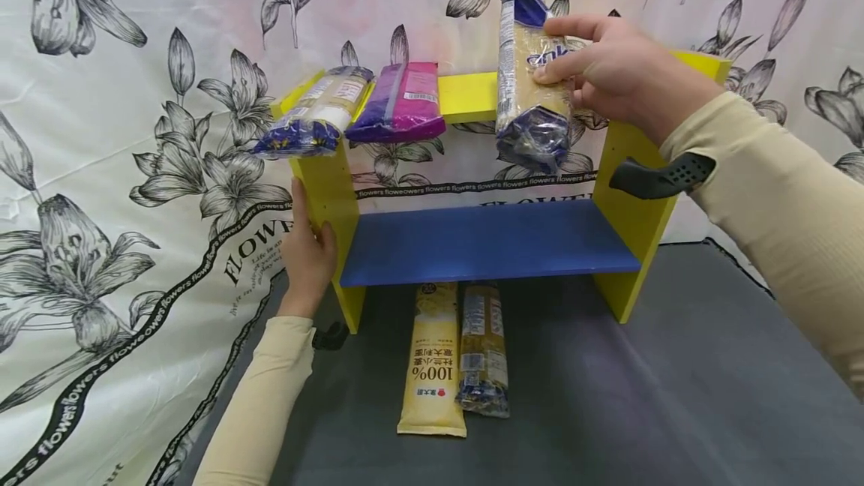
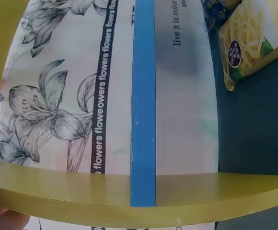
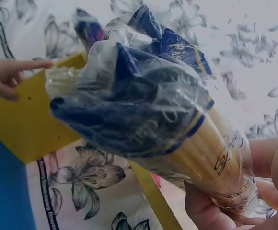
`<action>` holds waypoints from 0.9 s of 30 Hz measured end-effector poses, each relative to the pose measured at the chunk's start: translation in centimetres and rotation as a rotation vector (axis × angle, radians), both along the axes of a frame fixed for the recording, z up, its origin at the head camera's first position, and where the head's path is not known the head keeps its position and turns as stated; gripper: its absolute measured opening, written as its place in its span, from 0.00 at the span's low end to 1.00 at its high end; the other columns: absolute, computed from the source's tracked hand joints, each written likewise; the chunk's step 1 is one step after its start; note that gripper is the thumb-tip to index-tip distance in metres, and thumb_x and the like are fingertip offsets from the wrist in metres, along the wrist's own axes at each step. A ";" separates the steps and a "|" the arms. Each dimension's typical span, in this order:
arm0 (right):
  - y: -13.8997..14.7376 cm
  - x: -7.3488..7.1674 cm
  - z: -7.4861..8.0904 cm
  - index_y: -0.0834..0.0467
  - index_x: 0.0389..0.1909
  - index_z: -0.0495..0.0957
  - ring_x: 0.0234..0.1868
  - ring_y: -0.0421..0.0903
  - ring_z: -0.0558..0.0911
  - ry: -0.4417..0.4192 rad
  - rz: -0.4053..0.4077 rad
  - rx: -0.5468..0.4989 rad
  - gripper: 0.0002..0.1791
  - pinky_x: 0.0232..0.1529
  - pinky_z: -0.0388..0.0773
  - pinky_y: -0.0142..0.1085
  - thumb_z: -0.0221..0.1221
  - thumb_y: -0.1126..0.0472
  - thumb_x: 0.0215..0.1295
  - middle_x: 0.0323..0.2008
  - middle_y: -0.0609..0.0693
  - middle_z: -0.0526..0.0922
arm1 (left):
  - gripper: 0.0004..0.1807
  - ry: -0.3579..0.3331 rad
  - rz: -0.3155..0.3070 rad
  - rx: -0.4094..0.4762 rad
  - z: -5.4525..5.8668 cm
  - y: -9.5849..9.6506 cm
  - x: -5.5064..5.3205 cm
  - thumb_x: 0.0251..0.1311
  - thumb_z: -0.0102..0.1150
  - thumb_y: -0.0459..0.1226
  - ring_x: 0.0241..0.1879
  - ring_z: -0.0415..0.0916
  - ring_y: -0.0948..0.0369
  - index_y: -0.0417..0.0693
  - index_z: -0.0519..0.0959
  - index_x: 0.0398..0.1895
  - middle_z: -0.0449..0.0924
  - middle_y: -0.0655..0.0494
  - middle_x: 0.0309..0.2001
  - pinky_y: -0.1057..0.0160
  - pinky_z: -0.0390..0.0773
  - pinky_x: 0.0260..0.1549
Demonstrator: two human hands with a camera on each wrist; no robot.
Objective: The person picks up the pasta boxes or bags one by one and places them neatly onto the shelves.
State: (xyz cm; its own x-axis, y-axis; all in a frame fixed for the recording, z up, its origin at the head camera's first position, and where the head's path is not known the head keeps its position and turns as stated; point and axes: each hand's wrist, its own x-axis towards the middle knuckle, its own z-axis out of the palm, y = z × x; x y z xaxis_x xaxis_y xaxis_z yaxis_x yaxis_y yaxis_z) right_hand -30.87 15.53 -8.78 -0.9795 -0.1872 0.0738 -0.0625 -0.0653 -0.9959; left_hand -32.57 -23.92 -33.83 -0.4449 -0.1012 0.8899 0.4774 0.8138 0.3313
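My right hand [image 1: 621, 70] holds a clear bag of pasta [image 1: 533, 85] with blue ends, raised in front of the rack's yellow top strip [image 1: 468, 96]. Close up in the right wrist view, pale strands show through the wrap of the pasta bag [image 3: 211, 139], with fingers and thumb around its lower part. My left hand [image 1: 309, 253] grips the front edge of the rack's yellow left side panel [image 1: 329, 193]. At the left wrist view's lower left corner, the thumb and fingers lie on either side of that panel [image 2: 72, 191].
A blue-ended pasta bag [image 1: 317, 111] and a purple packet [image 1: 401, 103] lie on the rack's top left. Below the blue shelf [image 1: 486, 242], a yellow pasta packet [image 1: 433, 366] and another clear pasta bag [image 1: 484, 351] lie on the dark tabletop [image 1: 607, 411]. A flowered cloth [image 1: 135, 261] hangs behind.
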 end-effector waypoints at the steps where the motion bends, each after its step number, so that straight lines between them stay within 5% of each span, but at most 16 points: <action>1: -0.2 -0.3 0.0 0.41 0.77 0.62 0.51 0.47 0.79 -0.008 -0.012 0.000 0.47 0.36 0.85 0.35 0.61 0.79 0.63 0.59 0.48 0.68 | 0.38 -0.001 -0.004 0.001 -0.1 0.1 0.0 0.66 0.50 0.25 0.11 0.52 0.58 0.35 0.53 0.79 0.67 0.39 0.15 0.59 0.55 0.16; 6: -0.5 -1.7 -0.2 0.40 0.78 0.59 0.48 0.46 0.78 -0.072 -0.062 -0.013 0.46 0.34 0.83 0.33 0.59 0.77 0.65 0.67 0.47 0.64 | 0.38 0.018 -0.020 -0.011 -0.5 0.4 -0.3 0.66 0.50 0.25 0.12 0.49 0.63 0.36 0.53 0.79 0.66 0.41 0.14 0.60 0.54 0.16; 10: -0.4 -2.6 0.0 0.39 0.80 0.56 0.55 0.45 0.74 -0.115 -0.071 -0.014 0.43 0.36 0.84 0.31 0.57 0.72 0.70 0.81 0.45 0.49 | 0.39 0.059 -0.024 -0.024 -0.5 0.5 -0.5 0.66 0.50 0.25 0.11 0.51 0.60 0.41 0.52 0.81 0.66 0.40 0.15 0.60 0.54 0.16; 15: -0.9 -3.0 0.6 0.38 0.82 0.48 0.54 0.41 0.76 -0.083 -0.048 0.128 0.45 0.38 0.83 0.28 0.58 0.65 0.72 0.83 0.45 0.42 | 0.39 0.041 -0.026 -0.025 -0.2 0.4 -0.3 0.68 0.51 0.26 0.10 0.59 0.52 0.40 0.50 0.81 0.69 0.38 0.16 0.59 0.58 0.17; 22: -2.4 -2.2 0.8 0.43 0.83 0.48 0.25 0.36 0.74 0.109 -0.114 0.567 0.43 0.27 0.76 0.27 0.59 0.53 0.73 0.75 0.55 0.59 | 0.38 0.016 -0.021 -0.020 0.0 0.1 0.0 0.67 0.51 0.26 0.10 0.58 0.53 0.35 0.52 0.79 0.69 0.38 0.16 0.59 0.57 0.17; 27: -3.3 -1.9 0.7 0.47 0.82 0.53 0.18 0.36 0.69 0.189 -0.144 0.725 0.42 0.25 0.73 0.28 0.60 0.49 0.72 0.57 0.52 0.73 | 0.38 0.021 -0.008 -0.019 -0.1 -0.2 0.0 0.67 0.51 0.26 0.10 0.56 0.55 0.36 0.52 0.80 0.68 0.39 0.15 0.59 0.57 0.16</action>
